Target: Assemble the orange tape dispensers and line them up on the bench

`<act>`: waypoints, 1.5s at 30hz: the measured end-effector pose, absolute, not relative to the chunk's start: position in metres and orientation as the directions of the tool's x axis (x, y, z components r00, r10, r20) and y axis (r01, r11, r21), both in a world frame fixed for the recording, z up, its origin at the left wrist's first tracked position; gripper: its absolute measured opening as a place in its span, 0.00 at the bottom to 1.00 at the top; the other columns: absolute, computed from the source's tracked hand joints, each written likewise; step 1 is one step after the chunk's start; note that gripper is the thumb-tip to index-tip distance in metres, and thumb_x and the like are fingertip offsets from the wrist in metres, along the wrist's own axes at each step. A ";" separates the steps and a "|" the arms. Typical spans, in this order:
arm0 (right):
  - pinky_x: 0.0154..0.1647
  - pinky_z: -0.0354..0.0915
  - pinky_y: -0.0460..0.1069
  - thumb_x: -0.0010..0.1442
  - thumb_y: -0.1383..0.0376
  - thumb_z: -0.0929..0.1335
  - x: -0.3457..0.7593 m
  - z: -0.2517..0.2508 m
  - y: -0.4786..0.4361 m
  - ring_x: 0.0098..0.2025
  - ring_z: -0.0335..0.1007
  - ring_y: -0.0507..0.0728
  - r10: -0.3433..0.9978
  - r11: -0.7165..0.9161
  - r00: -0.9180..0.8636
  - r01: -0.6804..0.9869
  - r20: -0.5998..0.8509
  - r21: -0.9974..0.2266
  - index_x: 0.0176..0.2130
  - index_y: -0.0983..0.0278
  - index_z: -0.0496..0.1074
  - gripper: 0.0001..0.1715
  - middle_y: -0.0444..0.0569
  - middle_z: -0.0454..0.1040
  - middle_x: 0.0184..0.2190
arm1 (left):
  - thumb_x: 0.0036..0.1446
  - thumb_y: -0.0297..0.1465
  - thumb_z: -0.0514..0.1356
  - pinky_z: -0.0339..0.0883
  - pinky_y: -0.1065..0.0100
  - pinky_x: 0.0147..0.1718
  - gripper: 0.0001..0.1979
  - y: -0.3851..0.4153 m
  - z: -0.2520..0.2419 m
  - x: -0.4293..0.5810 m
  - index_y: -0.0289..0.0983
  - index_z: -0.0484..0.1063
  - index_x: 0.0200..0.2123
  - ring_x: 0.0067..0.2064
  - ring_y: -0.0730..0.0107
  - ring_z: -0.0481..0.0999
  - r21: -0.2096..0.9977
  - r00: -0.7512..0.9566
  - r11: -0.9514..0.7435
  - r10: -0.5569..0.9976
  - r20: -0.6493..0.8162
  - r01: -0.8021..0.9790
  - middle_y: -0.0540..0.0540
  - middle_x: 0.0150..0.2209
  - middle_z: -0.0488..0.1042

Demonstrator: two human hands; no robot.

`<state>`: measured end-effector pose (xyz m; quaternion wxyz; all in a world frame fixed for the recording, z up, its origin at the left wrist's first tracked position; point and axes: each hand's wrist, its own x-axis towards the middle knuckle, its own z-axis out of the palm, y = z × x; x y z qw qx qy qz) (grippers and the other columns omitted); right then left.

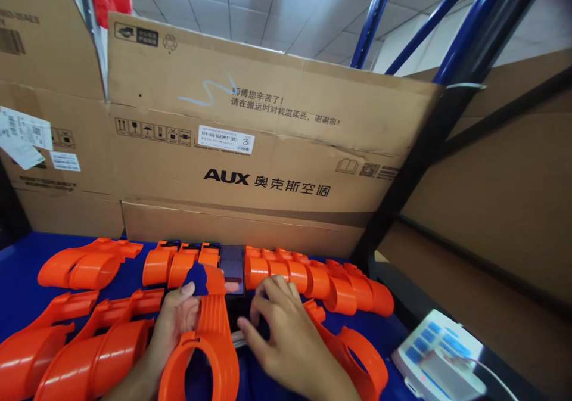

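We are gripping an orange plastic part in our left hand on the blue counter, our right hand lying open beside it, more orange parts crowding around, the cardboard box behind hiding its contents.

Plastic parts on table, carton behind, perhaps a scale at right.

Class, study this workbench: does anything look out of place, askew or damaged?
A white label on the left cardboard box hangs crooked, partly peeled. A dark phone-like device interrupts the row of orange parts.
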<state>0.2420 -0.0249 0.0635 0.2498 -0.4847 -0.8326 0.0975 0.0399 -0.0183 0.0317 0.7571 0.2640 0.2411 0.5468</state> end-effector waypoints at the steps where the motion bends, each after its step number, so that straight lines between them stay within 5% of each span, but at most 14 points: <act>1: 0.54 0.59 0.64 0.60 0.58 0.72 0.241 0.064 -0.028 0.49 0.62 0.66 0.845 0.530 -0.445 0.766 0.296 -0.363 0.29 0.61 0.70 0.12 0.51 0.69 0.41 | 0.50 0.46 0.65 0.78 0.57 0.31 0.28 -0.018 0.032 0.040 0.29 0.80 0.46 0.35 0.46 0.84 0.652 0.288 0.261 0.955 -0.067 -0.712 0.35 0.32 0.84; 6: 0.56 0.57 0.66 0.53 0.57 0.76 0.241 0.060 -0.034 0.52 0.60 0.69 0.784 0.621 -0.574 0.732 0.236 -0.282 0.27 0.61 0.73 0.13 0.53 0.68 0.44 | 0.49 0.44 0.67 0.78 0.57 0.32 0.23 -0.021 0.027 0.039 0.33 0.82 0.43 0.34 0.49 0.84 0.618 0.191 0.171 0.981 -0.034 -0.768 0.39 0.31 0.84; 13: 0.52 0.58 0.61 0.53 0.69 0.72 0.236 0.054 -0.029 0.48 0.62 0.63 0.767 0.641 -0.589 0.702 0.253 -0.309 0.23 0.63 0.69 0.11 0.49 0.69 0.40 | 0.48 0.42 0.69 0.79 0.56 0.38 0.21 -0.031 0.028 0.041 0.36 0.81 0.42 0.38 0.49 0.84 0.575 0.105 0.074 0.994 0.021 -0.815 0.42 0.32 0.85; 19: 0.46 0.59 0.54 0.56 0.74 0.67 0.240 0.050 -0.016 0.40 0.66 0.57 0.856 0.513 -0.350 0.661 0.381 -0.548 0.26 0.62 0.65 0.10 0.44 0.69 0.31 | 0.48 0.40 0.70 0.77 0.52 0.47 0.23 -0.032 0.020 0.044 0.42 0.79 0.48 0.47 0.45 0.82 0.574 0.081 0.054 0.996 0.022 -0.817 0.44 0.37 0.86; 23: 0.30 0.57 0.47 0.63 0.66 0.65 0.245 0.043 -0.004 0.27 0.59 0.52 0.914 0.398 -0.131 0.477 0.384 -0.784 0.26 0.61 0.62 0.14 0.41 0.63 0.23 | 0.42 0.40 0.72 0.72 0.49 0.54 0.26 -0.028 0.009 0.046 0.41 0.81 0.47 0.55 0.39 0.77 0.666 0.092 0.034 0.994 0.051 -0.745 0.42 0.44 0.85; 26: 0.27 0.54 0.46 0.66 0.60 0.66 0.244 0.044 -0.002 0.25 0.54 0.51 0.914 0.392 -0.037 0.334 0.403 -0.857 0.26 0.61 0.60 0.17 0.39 0.60 0.22 | 0.43 0.39 0.72 0.65 0.49 0.61 0.25 -0.031 0.008 0.052 0.39 0.82 0.47 0.60 0.38 0.73 0.764 0.079 -0.015 0.993 0.086 -0.645 0.39 0.51 0.82; 33: 0.31 0.60 0.45 0.68 0.51 0.65 0.237 0.052 -0.014 0.29 0.57 0.52 0.912 0.397 -0.159 0.108 0.379 -0.911 0.33 0.61 0.65 0.19 0.40 0.61 0.27 | 0.50 0.39 0.68 0.65 0.45 0.60 0.27 -0.029 0.007 0.057 0.40 0.77 0.54 0.58 0.41 0.76 0.691 0.166 0.055 0.982 0.095 -0.721 0.39 0.51 0.82; 39: 0.42 0.68 0.49 0.68 0.50 0.65 0.232 0.046 -0.021 0.38 0.66 0.56 0.909 0.385 -0.231 0.140 0.348 -0.912 0.39 0.59 0.68 0.16 0.44 0.69 0.33 | 0.37 0.40 0.74 0.69 0.47 0.57 0.33 -0.011 0.004 0.052 0.38 0.80 0.50 0.56 0.35 0.77 0.640 0.192 0.092 0.977 0.090 -0.763 0.38 0.44 0.85; 45: 0.43 0.71 0.50 0.67 0.52 0.67 0.237 0.048 -0.022 0.43 0.71 0.59 0.873 0.472 -0.187 0.096 0.450 -0.876 0.44 0.59 0.68 0.14 0.48 0.72 0.39 | 0.48 0.37 0.70 0.65 0.50 0.59 0.27 -0.033 0.014 0.056 0.41 0.76 0.53 0.61 0.42 0.72 0.722 0.036 -0.027 0.997 0.071 -0.691 0.41 0.53 0.81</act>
